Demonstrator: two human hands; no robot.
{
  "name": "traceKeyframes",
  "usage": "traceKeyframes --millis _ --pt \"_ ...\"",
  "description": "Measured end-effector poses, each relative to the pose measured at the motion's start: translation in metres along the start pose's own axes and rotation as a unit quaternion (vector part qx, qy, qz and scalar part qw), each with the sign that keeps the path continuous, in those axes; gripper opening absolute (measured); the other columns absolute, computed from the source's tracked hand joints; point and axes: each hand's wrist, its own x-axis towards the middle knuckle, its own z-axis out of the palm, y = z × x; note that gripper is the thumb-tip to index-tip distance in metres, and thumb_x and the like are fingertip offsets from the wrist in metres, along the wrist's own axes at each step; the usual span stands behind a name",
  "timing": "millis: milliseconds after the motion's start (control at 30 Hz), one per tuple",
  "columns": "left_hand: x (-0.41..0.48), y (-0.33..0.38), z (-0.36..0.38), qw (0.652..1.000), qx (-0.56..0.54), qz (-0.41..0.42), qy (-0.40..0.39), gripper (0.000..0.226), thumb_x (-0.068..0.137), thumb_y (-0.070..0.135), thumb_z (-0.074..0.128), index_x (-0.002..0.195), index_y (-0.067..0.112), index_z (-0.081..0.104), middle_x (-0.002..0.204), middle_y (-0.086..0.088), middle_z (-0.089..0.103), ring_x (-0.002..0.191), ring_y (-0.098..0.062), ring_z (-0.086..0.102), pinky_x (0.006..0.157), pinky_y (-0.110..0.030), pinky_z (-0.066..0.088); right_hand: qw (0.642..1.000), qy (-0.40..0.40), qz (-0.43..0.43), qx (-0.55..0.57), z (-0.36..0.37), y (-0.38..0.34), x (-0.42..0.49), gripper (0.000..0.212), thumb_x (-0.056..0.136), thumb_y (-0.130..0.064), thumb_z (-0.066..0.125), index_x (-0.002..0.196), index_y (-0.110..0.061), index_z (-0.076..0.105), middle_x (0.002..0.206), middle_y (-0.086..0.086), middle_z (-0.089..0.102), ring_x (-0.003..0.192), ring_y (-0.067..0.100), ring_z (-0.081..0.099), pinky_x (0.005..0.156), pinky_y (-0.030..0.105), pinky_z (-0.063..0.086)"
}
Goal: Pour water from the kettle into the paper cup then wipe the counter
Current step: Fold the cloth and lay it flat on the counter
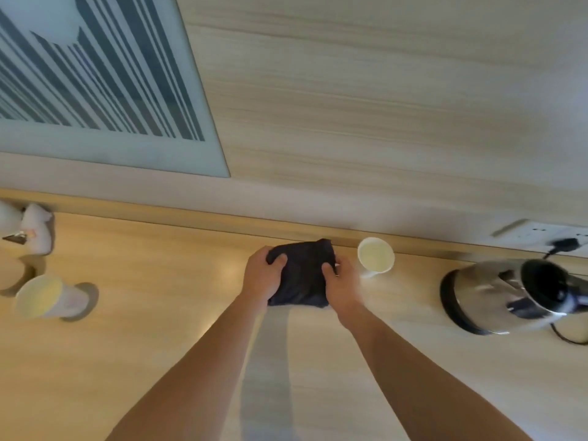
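A dark folded cloth [302,275] lies on the light wooden counter [159,345], close to the back wall. My left hand [262,276] grips its left side and my right hand [342,286] grips its right side. Just right of the cloth stands a white paper cup [376,257] with liquid in it, upright against the back edge. Farther right, a steel kettle [506,294] with a black lid sits on its black base.
A second paper cup [44,297] stands at the far left on a round coaster, behind it white packets [35,230]. A wall socket [541,233] with a black plug and cord sits behind the kettle. A striped framed panel [95,84] hangs on the wall.
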Motion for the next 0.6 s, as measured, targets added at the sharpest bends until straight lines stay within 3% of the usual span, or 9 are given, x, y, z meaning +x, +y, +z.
traceKeyframes --millis 100,200,300,400,500,600 --pt "0.029 0.004 0.012 0.999 0.046 0.017 -0.012 0.024 0.104 0.024 0.063 0.125 0.013 0.066 0.118 -0.006 0.071 0.115 -0.031 0.067 0.100 -0.047 0.056 0.992 0.049 -0.010 -0.118 0.011 0.002 0.021 0.037 0.103 -0.021 0.055 0.138 -0.013 0.047 0.120 0.006 0.058 0.117 0.033 0.060 0.097 0.044 0.051" --pt "0.037 -0.011 0.026 0.981 0.175 0.087 0.001 0.047 0.101 0.025 0.066 0.144 0.015 0.052 0.134 -0.011 0.063 0.128 -0.030 0.060 0.106 -0.046 0.055 0.940 0.050 -0.057 -0.333 0.017 0.016 0.021 0.070 0.101 -0.023 0.057 0.159 -0.014 0.020 0.148 0.013 0.042 0.139 0.034 0.043 0.111 0.049 0.045" --pt "0.026 -0.027 0.033 0.933 0.301 0.192 0.050 0.057 0.097 0.026 0.064 0.150 0.015 0.044 0.150 -0.014 0.049 0.139 -0.032 0.048 0.112 -0.051 0.049 0.894 0.024 -0.164 -0.417 0.023 0.026 0.015 0.068 0.105 -0.026 0.046 0.163 -0.018 0.013 0.167 0.005 0.022 0.154 0.025 0.023 0.123 0.043 0.030" --pt "0.019 -0.045 0.038 0.863 0.424 0.274 -0.028 0.058 0.108 0.038 0.040 0.163 0.023 0.030 0.174 -0.008 0.021 0.161 -0.029 0.022 0.128 -0.051 0.027 0.849 -0.033 -0.186 -0.493 0.023 0.036 0.021 0.064 0.109 -0.038 0.025 0.164 -0.020 -0.003 0.174 -0.002 -0.004 0.160 0.018 -0.005 0.129 0.038 0.010" --pt "0.021 -0.059 0.041 0.818 0.516 0.225 -0.118 0.063 0.110 0.050 0.011 0.166 0.030 -0.010 0.176 0.002 -0.019 0.162 -0.023 -0.020 0.132 -0.054 -0.005 0.816 -0.070 -0.166 -0.549 0.019 0.050 0.028 0.068 0.108 -0.049 0.015 0.162 -0.021 -0.014 0.172 -0.003 -0.018 0.158 0.019 -0.017 0.129 0.041 0.002" --pt "0.018 -0.049 0.039 0.808 0.540 0.205 -0.114 0.064 0.110 0.052 0.008 0.163 0.030 -0.019 0.173 0.003 -0.027 0.160 -0.022 -0.026 0.131 -0.055 -0.008 0.813 -0.068 -0.175 -0.552 0.014 0.050 0.026 0.069 0.107 -0.051 0.016 0.162 -0.022 -0.014 0.171 -0.002 -0.019 0.158 0.020 -0.017 0.130 0.042 0.004"
